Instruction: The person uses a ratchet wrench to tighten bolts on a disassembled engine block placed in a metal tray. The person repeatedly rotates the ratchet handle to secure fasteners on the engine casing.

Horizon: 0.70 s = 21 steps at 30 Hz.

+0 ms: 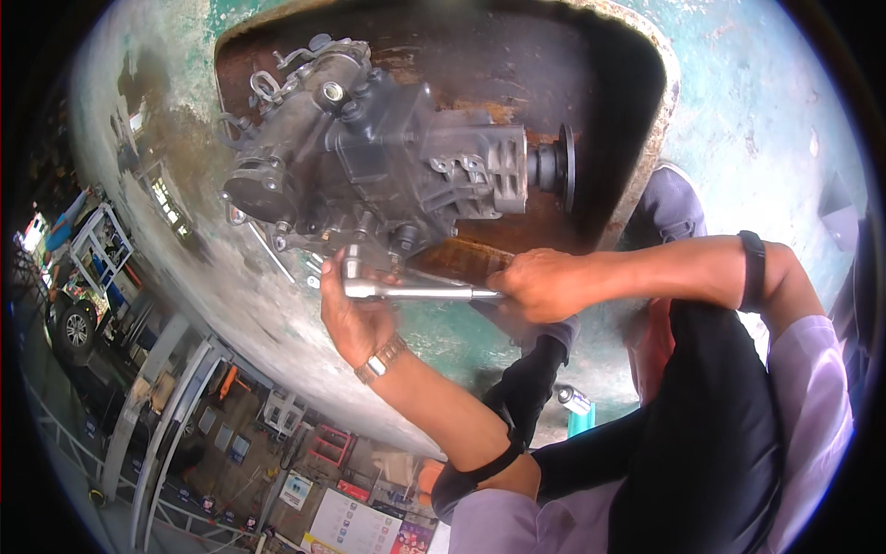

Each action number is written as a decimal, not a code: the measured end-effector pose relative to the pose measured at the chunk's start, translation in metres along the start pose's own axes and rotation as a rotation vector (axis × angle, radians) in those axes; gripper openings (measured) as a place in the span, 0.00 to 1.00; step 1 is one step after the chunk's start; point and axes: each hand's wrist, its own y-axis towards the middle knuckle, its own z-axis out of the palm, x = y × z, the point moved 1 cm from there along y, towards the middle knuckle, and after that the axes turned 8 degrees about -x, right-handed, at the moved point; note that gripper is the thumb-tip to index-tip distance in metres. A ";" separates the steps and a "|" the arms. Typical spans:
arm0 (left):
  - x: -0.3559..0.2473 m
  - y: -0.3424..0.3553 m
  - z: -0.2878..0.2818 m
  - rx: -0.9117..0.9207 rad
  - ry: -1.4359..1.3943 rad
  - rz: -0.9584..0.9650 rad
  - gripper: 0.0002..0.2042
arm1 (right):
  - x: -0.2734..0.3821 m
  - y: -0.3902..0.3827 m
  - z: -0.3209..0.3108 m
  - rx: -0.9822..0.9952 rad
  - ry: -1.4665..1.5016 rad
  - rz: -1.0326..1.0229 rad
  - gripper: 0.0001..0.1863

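My right hand [544,288] is closed round the handle end of a shiny socket wrench [429,293]. My left hand [355,319] holds the wrench's head, its fingers bent about the socket, which points up toward the gearbox. Above both hands lies a grey metal gearbox [383,152] on its side, with a round output flange [567,168] at its right end. The socket sits by the casing's near lower edge; I cannot tell whether it is on a bolt. Small bolts or fittings [316,268] lie beside my left fingertips.
Round the gearbox runs the pale rim of a rusty-brown tray [666,102]. A thin metal rod [273,254] lies at its lower left. A shoe [671,198] shows at the right. Near my legs stands a spray can [574,399]. Workshop racks and a vehicle wheel [77,325] appear lower left.
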 end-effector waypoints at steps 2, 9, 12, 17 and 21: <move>-0.003 -0.007 -0.006 -0.048 -0.030 -0.056 0.28 | 0.009 -0.008 -0.015 -0.006 0.027 0.009 0.15; 0.006 -0.002 0.005 -0.160 -0.149 -0.187 0.32 | 0.042 -0.041 -0.081 -0.266 0.257 -0.089 0.12; 0.007 -0.003 0.010 -0.157 -0.193 -0.220 0.31 | 0.046 -0.044 -0.099 -0.423 0.296 -0.203 0.11; 0.004 -0.002 0.015 -0.193 -0.211 -0.243 0.30 | 0.053 -0.032 -0.124 -0.590 0.270 -0.385 0.10; 0.002 0.002 0.018 -0.225 -0.247 -0.291 0.29 | 0.080 -0.008 -0.156 -0.637 0.233 -0.350 0.08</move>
